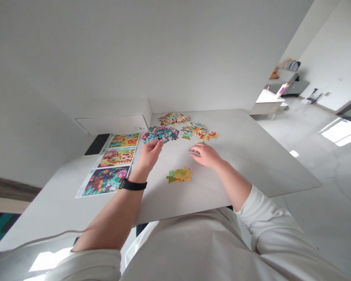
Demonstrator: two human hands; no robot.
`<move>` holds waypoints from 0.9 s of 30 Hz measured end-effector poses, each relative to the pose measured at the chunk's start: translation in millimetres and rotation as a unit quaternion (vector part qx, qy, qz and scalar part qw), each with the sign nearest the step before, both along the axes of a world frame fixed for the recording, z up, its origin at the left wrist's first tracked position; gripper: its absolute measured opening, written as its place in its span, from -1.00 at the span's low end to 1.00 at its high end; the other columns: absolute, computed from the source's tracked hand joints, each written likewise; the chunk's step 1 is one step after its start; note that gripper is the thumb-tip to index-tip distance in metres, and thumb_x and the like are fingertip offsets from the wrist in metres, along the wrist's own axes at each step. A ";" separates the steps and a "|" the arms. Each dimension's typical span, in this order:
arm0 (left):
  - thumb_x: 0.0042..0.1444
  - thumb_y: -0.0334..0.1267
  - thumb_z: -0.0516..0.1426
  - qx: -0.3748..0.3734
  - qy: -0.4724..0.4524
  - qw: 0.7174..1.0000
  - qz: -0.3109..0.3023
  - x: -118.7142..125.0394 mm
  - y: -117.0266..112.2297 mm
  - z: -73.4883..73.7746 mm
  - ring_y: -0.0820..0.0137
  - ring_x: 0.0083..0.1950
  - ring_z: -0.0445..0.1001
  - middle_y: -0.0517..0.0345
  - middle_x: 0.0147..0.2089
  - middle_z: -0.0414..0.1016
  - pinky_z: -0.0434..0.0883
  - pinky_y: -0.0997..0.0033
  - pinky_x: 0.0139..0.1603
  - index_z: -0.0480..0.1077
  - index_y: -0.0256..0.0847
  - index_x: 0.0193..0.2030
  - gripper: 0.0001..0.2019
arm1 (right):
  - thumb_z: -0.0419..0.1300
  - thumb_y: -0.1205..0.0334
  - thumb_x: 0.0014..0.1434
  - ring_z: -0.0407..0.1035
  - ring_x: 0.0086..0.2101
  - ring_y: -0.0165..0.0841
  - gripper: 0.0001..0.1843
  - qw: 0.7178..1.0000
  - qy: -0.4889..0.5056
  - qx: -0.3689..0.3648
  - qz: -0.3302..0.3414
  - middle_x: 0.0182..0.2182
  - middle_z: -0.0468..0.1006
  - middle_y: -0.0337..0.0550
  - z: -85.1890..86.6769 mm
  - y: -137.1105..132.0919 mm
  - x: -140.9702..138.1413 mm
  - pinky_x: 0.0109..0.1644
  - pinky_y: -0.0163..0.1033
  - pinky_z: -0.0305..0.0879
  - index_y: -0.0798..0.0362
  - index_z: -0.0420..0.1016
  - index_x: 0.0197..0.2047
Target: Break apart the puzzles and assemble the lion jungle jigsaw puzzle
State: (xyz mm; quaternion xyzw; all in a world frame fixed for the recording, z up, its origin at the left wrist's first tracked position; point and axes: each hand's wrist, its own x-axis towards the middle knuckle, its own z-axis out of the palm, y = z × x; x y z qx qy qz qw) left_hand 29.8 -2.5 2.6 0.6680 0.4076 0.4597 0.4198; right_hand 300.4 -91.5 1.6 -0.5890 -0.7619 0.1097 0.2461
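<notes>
From the head view, I see joined jigsaw pieces point(179, 176) toward the table's point(240, 156) front edge, probably for easy reach; loose piles point(169, 134) sit by the back edge. Left hand point(150, 155) curls, right hand point(205, 154) bends loosely beside a green piece point(201, 142) (whether either grips anything, I can't tell).

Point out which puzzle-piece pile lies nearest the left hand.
The dark blue-and-pink pile, just beyond the left hand; the yellow-orange pile lies farther right, the reddish pile farther back.
</notes>
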 end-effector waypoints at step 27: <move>0.01 0.34 0.31 -0.155 -0.034 0.985 -0.071 23.2 13.9 -43.5 0.53 -0.54 0.19 0.29 -0.58 0.27 0.18 0.47 -0.47 0.31 -0.16 -0.48 -0.42 | 0.31 0.05 0.38 0.47 0.21 0.05 -0.56 0.970 -0.222 -0.065 -0.069 0.21 0.59 0.26 -19.9 141.4 12.5 0.30 0.07 0.37 0.11 0.59 0.22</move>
